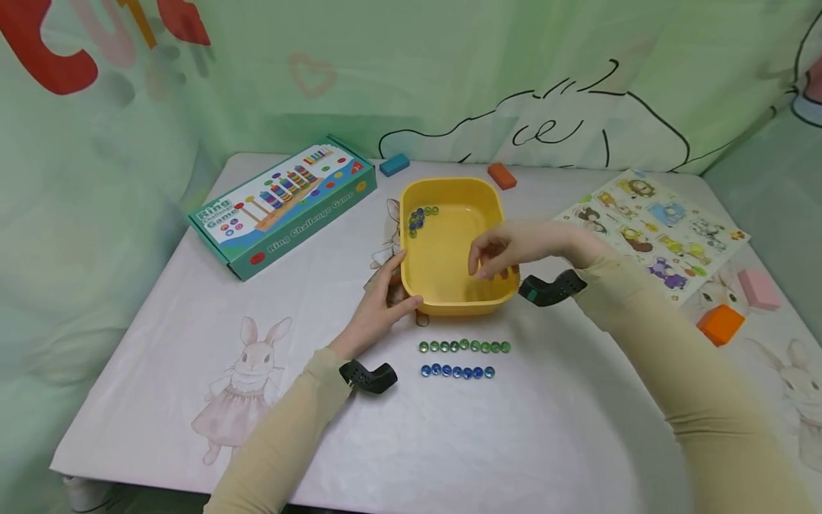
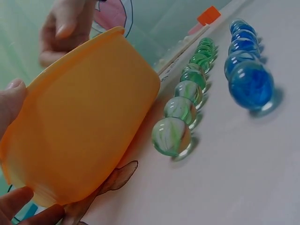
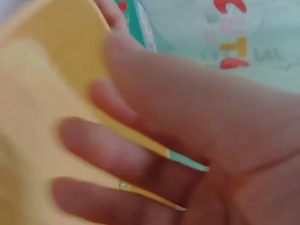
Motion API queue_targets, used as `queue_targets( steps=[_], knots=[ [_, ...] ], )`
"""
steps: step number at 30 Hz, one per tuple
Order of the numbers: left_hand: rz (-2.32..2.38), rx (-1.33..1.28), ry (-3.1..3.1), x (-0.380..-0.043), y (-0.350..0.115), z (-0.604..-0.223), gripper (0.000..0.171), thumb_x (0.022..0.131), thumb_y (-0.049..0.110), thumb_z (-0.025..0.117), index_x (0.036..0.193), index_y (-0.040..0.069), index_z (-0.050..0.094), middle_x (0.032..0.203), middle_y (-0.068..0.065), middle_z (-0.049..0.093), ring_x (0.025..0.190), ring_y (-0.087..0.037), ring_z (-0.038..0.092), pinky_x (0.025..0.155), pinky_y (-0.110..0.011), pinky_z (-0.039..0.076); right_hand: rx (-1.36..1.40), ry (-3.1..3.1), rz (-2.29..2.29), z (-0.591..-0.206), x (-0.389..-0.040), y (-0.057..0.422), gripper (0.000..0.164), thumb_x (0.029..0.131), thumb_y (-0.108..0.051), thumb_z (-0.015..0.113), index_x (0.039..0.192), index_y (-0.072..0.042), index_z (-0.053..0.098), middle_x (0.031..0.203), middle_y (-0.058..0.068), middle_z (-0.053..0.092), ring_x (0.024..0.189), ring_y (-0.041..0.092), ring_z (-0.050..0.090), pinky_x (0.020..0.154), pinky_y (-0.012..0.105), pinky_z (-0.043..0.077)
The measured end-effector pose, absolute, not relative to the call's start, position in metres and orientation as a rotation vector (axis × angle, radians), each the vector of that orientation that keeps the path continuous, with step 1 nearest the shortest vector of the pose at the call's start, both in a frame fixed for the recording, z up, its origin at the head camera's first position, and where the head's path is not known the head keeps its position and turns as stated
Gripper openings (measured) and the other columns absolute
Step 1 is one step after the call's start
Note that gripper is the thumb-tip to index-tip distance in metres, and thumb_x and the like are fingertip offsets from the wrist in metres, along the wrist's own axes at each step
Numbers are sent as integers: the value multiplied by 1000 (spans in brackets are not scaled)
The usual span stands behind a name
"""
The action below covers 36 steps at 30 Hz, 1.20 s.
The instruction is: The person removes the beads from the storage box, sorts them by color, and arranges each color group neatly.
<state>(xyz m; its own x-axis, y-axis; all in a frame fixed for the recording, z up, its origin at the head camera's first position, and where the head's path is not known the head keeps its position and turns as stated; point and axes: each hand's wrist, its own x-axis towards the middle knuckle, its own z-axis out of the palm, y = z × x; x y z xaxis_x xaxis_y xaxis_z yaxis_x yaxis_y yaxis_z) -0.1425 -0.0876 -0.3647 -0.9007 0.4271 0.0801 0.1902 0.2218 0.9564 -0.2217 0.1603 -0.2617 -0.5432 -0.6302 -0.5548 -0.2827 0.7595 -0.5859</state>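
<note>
A yellow plastic bin (image 1: 452,309) stands mid-table, with several green and blue marbles (image 1: 420,217) gathered inside along its far left. My left hand (image 1: 377,305) grips the bin's near left corner; in the left wrist view its thumb (image 2: 13,99) lies at the rim and fingertips touch low on the wall. Over the bin's right side hovers my right hand (image 1: 514,248), fingers loosely bent and apart, nothing visible between them. In front of the bin lie a row of green marbles (image 1: 464,345) and, nearer, a row of blue marbles (image 1: 457,372).
A green ring game box (image 1: 289,203) lies at the back left. Behind the bin are a blue block (image 1: 394,165) and a red-orange block (image 1: 501,175). At right lie an animal picture board (image 1: 661,221), an orange block (image 1: 721,325) and a pink block (image 1: 760,289).
</note>
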Motion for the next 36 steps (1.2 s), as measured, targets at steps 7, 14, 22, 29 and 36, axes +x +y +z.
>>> queue_targets(
  steps=[7, 14, 22, 29, 36],
  knots=[
    [1737, 608, 2292, -143, -88, -364, 75, 91, 18, 58, 149, 10, 12, 149, -19, 22, 131, -33, 36, 109, -43, 26, -609, 2382, -644, -283, -254, 140, 22, 90, -24, 60, 105, -7, 61, 88, 13, 57, 76, 24, 55, 66, 30, 46],
    [1735, 603, 2295, -143, -89, -363, 74, 91, 17, 58, 149, 9, 12, 148, -19, 23, 130, -32, 37, 109, -44, 27, -573, 2479, -656, -309, -270, 118, 23, 90, -23, 61, 105, -6, 63, 86, 12, 60, 72, 25, 56, 62, 29, 46],
    [1748, 609, 2311, -151, -88, -378, 76, 90, 18, 61, 149, 12, 13, 150, -15, 22, 130, -30, 37, 110, -43, 25, -390, 2558, -502, -323, -278, 94, 34, 90, -25, 61, 119, -7, 58, 95, 11, 60, 79, 21, 53, 70, 26, 44],
    [1737, 616, 2356, -159, -85, -400, 77, 88, 27, 62, 149, 25, 15, 148, -6, 27, 129, -21, 39, 110, -41, 25, -435, 2656, -413, -330, -280, 82, 38, 90, -23, 60, 124, -8, 57, 123, 13, 57, 97, 25, 49, 94, 38, 41],
    [1735, 609, 2385, -157, -87, -399, 77, 88, 34, 62, 149, 24, 17, 149, -7, 27, 129, -22, 39, 109, -43, 26, -467, 2733, -391, -332, -274, 72, 26, 88, -23, 63, 110, -10, 63, 111, 9, 62, 93, 24, 50, 88, 37, 42]
  ],
)
